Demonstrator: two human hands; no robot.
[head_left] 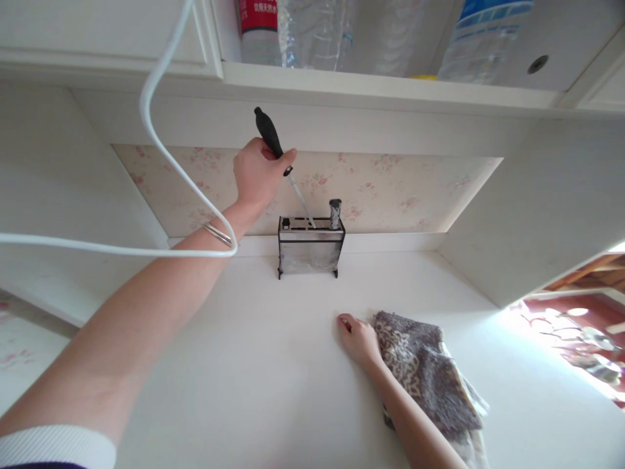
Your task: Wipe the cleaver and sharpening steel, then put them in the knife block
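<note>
- My right hand (360, 339) lies flat, fingers spread, on the counter (254, 365), touching the grey cloth (424, 371), I think for support.
- My left hand (256, 172) is closed around the sharpening rod (278, 156), tilted so the tip meets a slot of the knife holder (311, 246) at the wall.

Two hands are in view: the left hand (258, 174) and the right hand (359, 340). The table (254, 365) carries one knife block (311, 246) and one patterned cloth (424, 371); one black-handled sharpening rod (279, 156) and one metal-handled tool (334, 213) stand at the block. The shelf (390, 85) holds three plastic bottles (312, 32), and one white cable (156, 137) loops across the view.
</note>
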